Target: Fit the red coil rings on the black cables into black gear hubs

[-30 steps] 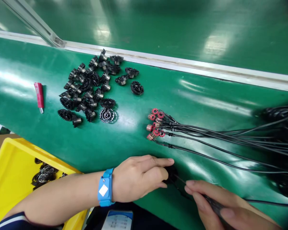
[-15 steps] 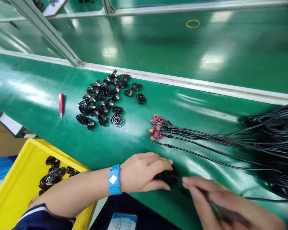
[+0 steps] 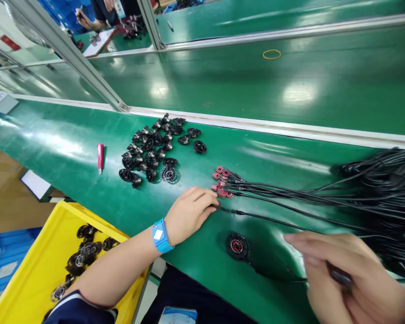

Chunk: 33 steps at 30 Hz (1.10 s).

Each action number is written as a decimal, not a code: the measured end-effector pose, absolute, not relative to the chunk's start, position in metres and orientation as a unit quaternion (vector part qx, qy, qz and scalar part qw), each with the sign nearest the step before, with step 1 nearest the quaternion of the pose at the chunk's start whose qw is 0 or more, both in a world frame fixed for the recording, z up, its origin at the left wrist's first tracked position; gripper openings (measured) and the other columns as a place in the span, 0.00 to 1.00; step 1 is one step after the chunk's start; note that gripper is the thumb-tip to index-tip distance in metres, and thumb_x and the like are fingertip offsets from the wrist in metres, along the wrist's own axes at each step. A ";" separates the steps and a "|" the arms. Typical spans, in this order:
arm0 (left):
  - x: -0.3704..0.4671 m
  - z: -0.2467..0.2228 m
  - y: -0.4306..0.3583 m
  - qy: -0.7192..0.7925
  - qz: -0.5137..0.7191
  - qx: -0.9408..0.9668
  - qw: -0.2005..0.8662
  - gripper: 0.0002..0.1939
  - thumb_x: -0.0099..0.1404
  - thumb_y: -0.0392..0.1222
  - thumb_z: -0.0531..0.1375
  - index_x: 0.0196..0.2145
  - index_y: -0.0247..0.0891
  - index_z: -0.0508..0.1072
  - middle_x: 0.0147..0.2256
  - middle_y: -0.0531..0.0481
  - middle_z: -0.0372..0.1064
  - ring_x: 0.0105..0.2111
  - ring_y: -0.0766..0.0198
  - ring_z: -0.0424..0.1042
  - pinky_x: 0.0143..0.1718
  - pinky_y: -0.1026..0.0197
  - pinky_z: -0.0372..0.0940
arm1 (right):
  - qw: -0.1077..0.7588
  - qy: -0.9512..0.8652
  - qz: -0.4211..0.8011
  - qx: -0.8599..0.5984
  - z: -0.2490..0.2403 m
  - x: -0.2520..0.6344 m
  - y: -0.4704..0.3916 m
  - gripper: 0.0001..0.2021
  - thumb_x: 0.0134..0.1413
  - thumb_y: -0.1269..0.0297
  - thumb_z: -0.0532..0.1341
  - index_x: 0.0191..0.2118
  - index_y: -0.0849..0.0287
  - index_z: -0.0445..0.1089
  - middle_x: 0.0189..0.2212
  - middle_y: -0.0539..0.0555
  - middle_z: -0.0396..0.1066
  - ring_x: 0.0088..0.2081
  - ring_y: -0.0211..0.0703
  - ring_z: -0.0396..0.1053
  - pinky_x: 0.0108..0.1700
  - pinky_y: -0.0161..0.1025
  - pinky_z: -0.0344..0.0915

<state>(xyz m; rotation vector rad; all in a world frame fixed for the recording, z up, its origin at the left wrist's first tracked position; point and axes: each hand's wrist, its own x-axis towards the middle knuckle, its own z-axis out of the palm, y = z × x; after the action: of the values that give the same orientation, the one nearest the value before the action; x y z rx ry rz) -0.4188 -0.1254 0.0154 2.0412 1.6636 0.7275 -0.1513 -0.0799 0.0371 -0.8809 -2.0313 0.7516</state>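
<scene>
My left hand point(image 3: 191, 213), with a blue wristband, has its fingers closed on the end of a black cable point(image 3: 238, 212), beside several red ring-shaped parts point(image 3: 222, 174) on cable ends. My right hand point(image 3: 347, 270) is curled round a dark-handled tool point(image 3: 339, 274) at the lower right; the tool's tip is hidden or blurred. Between my hands, a round black part with a red centre point(image 3: 236, 245) lies on the green table, joined to a cable. Several black toothed parts with metal stubs point(image 3: 148, 144) are clustered further back.
A yellow bin point(image 3: 23, 279) with black parts stands at the lower left. A red-handled item point(image 3: 100, 157) lies on the table. Coiled black cables point(image 3: 388, 180) fill the right side. A metal post point(image 3: 77, 63) rises behind; another person's hand point(image 3: 84, 20) shows beyond.
My left hand has left the round black part and moved up to a cable end, taking hold of it. My right hand has moved right, away from the round part. The view has tilted up slightly.
</scene>
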 end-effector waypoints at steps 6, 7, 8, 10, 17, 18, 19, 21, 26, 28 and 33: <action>-0.410 0.032 -0.134 0.556 0.408 0.602 0.402 0.11 0.64 0.45 0.67 0.40 0.36 0.73 0.36 0.48 0.77 0.36 0.64 0.75 0.40 0.61 0.71 | 0.341 -0.888 0.127 -0.281 0.043 -0.174 -0.070 0.12 0.63 0.67 0.63 0.52 0.58 0.70 0.41 0.54 0.78 0.38 0.43 0.74 0.40 0.43 0.65; -0.408 0.033 -0.137 0.536 0.433 0.572 0.446 0.12 0.64 0.44 0.67 0.40 0.35 0.73 0.35 0.47 0.77 0.35 0.65 0.75 0.39 0.62 0.71 | 0.338 -0.892 0.123 -0.273 0.042 -0.176 -0.070 0.14 0.63 0.66 0.63 0.53 0.58 0.69 0.43 0.54 0.78 0.39 0.44 0.74 0.41 0.44 0.65; -0.406 0.034 -0.139 0.515 0.452 0.545 0.483 0.12 0.64 0.44 0.67 0.40 0.35 0.73 0.35 0.47 0.76 0.34 0.65 0.75 0.39 0.62 0.71 | 0.338 -0.895 0.120 -0.264 0.041 -0.178 -0.070 0.15 0.64 0.65 0.63 0.54 0.58 0.69 0.45 0.55 0.78 0.40 0.44 0.74 0.42 0.45 0.65; -0.401 0.034 -0.143 0.486 0.473 0.504 0.535 0.12 0.64 0.44 0.67 0.41 0.34 0.73 0.35 0.46 0.76 0.34 0.66 0.76 0.38 0.63 0.72 | 0.341 -0.898 0.124 -0.249 0.041 -0.181 -0.072 0.15 0.64 0.65 0.63 0.55 0.59 0.69 0.48 0.56 0.77 0.42 0.45 0.74 0.43 0.45 0.64; -0.392 0.034 -0.147 0.455 0.492 0.476 0.570 0.13 0.63 0.44 0.68 0.40 0.33 0.74 0.34 0.46 0.77 0.34 0.65 0.78 0.36 0.63 0.74 | 0.346 -0.881 0.184 -0.265 0.042 -0.180 -0.081 0.17 0.61 0.63 0.65 0.55 0.52 0.72 0.28 0.47 0.74 0.30 0.41 0.67 0.37 0.43 0.63; -0.392 0.035 -0.146 0.454 0.494 0.482 0.563 0.12 0.63 0.44 0.68 0.39 0.33 0.74 0.34 0.45 0.77 0.34 0.64 0.79 0.36 0.64 0.74 | 0.344 -0.880 0.191 -0.267 0.042 -0.179 -0.081 0.16 0.61 0.64 0.66 0.55 0.53 0.72 0.26 0.47 0.73 0.29 0.41 0.66 0.36 0.42 0.63; -0.392 0.035 -0.146 0.454 0.495 0.493 0.553 0.12 0.63 0.44 0.68 0.39 0.33 0.74 0.34 0.45 0.77 0.33 0.65 0.79 0.36 0.64 0.74 | 0.342 -0.879 0.200 -0.267 0.043 -0.179 -0.082 0.16 0.60 0.65 0.66 0.54 0.53 0.73 0.25 0.46 0.71 0.29 0.40 0.66 0.34 0.42 0.63; -0.393 0.037 -0.144 0.451 0.497 0.522 0.526 0.10 0.63 0.42 0.68 0.39 0.33 0.75 0.35 0.45 0.78 0.33 0.65 0.79 0.36 0.64 0.74 | 0.343 -0.876 0.221 -0.259 0.043 -0.178 -0.082 0.14 0.60 0.68 0.66 0.51 0.53 0.74 0.24 0.46 0.69 0.28 0.39 0.65 0.33 0.41 0.63; -0.388 0.042 -0.145 0.477 0.492 0.592 0.425 0.09 0.65 0.43 0.67 0.37 0.35 0.74 0.36 0.44 0.79 0.36 0.64 0.80 0.38 0.63 0.75 | 0.368 -0.865 0.230 -0.252 0.036 -0.177 -0.084 0.14 0.59 0.72 0.64 0.49 0.53 0.75 0.23 0.46 0.69 0.26 0.38 0.64 0.33 0.40 0.62; -0.385 0.043 -0.147 0.496 0.483 0.608 0.389 0.11 0.66 0.46 0.65 0.37 0.35 0.73 0.36 0.44 0.79 0.36 0.63 0.80 0.39 0.63 0.75 | 0.377 -0.865 0.202 -0.262 0.031 -0.177 -0.087 0.15 0.57 0.72 0.66 0.49 0.52 0.76 0.23 0.46 0.70 0.26 0.38 0.64 0.33 0.41 0.61; -0.395 0.043 -0.143 0.513 0.452 0.672 0.285 0.13 0.69 0.50 0.62 0.42 0.37 0.73 0.37 0.46 0.78 0.38 0.63 0.78 0.40 0.63 0.73 | 0.383 -0.843 0.260 -0.273 0.029 -0.171 -0.085 0.11 0.57 0.71 0.65 0.45 0.53 0.76 0.26 0.49 0.70 0.29 0.41 0.64 0.33 0.40 0.61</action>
<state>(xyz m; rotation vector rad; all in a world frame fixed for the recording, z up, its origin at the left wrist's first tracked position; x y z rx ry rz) -0.3946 -0.1427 0.0432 1.7963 1.3715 1.2094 -0.1707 -0.0852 0.0293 -0.6969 -2.1495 0.6620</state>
